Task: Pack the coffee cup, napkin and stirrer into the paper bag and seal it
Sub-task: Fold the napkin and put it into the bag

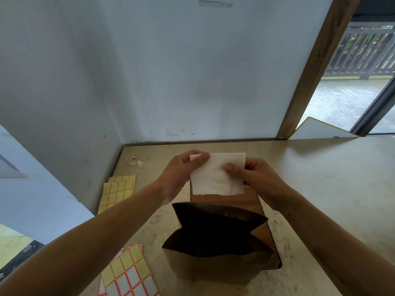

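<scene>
A brown paper bag (215, 236) stands upright on the table with its mouth wide open toward me; its inside is dark and I cannot see what it holds. Above the bag's far rim a white napkin (213, 180) hangs flat. My left hand (183, 171) pinches its upper left corner. My right hand (254, 178) pinches its right side, thumb on the front. No coffee cup or stirrer is visible.
Yellow label sheets (116, 192) lie at the table's left edge, and another label sheet (130, 274) lies near me on the left. A small tape roll (134, 160) sits at the back left. Walls close the back and left; a wooden post (310, 82) stands right.
</scene>
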### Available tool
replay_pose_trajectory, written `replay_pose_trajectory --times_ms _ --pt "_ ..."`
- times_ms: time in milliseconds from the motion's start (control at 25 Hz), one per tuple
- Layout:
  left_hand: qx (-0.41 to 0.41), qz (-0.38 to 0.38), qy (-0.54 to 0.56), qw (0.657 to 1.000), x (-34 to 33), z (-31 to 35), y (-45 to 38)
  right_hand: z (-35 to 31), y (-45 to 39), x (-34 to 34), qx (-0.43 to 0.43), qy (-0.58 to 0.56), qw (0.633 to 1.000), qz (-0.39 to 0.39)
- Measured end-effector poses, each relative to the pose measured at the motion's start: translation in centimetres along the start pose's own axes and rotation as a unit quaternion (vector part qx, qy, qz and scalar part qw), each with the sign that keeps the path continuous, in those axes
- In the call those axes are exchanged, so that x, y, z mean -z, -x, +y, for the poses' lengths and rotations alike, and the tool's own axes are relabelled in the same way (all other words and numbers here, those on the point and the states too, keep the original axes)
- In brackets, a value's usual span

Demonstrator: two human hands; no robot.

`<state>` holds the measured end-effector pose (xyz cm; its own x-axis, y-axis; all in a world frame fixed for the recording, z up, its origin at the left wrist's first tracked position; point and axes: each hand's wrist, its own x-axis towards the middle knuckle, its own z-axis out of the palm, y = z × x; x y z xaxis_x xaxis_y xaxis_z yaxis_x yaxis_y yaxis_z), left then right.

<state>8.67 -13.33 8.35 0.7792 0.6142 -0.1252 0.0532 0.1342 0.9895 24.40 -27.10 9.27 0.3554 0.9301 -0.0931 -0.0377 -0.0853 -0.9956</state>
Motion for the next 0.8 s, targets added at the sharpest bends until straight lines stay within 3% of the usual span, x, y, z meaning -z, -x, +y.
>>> replay_pose_trajectory --times_ms 240,360,480,560,640,720,800 --pt "-0.143 0.1 -0.175 0.969 -1.0 0.2 -0.1 0.1 0.2 0.6 -0.024 0.045 0.999 0.014" --pt "-0.198 0.05 -0.3 0.932 -0.5 0.6 0.1 -1.3 -0.3 1.5 0.031 0.177 0.984 -0.023" --pt "-0.237 -0.019 -0.343 0.909 -0.5 0.5 0.1 -2.0 -0.9 0.8 0.063 0.32 0.941 -0.095" --pt "-0.243 -0.042 -0.371 0.895 -0.4 0.2 0.3 -1.7 -1.1 0.2 0.089 0.4 0.908 -0.091" --pt "-0.232 -0.039 -0.384 0.893 0.0 0.0 0.7 -1.6 -0.9 0.0 0.068 0.419 0.902 -0.074" --pt "-0.205 -0.017 -0.383 0.9 0.9 0.0 1.2 -1.7 0.0 0.4 0.012 0.405 0.911 -0.082" --pt "-0.154 -0.039 -0.391 0.906 2.2 0.2 1.9 -2.2 1.2 0.7 -0.056 0.309 0.944 -0.106"
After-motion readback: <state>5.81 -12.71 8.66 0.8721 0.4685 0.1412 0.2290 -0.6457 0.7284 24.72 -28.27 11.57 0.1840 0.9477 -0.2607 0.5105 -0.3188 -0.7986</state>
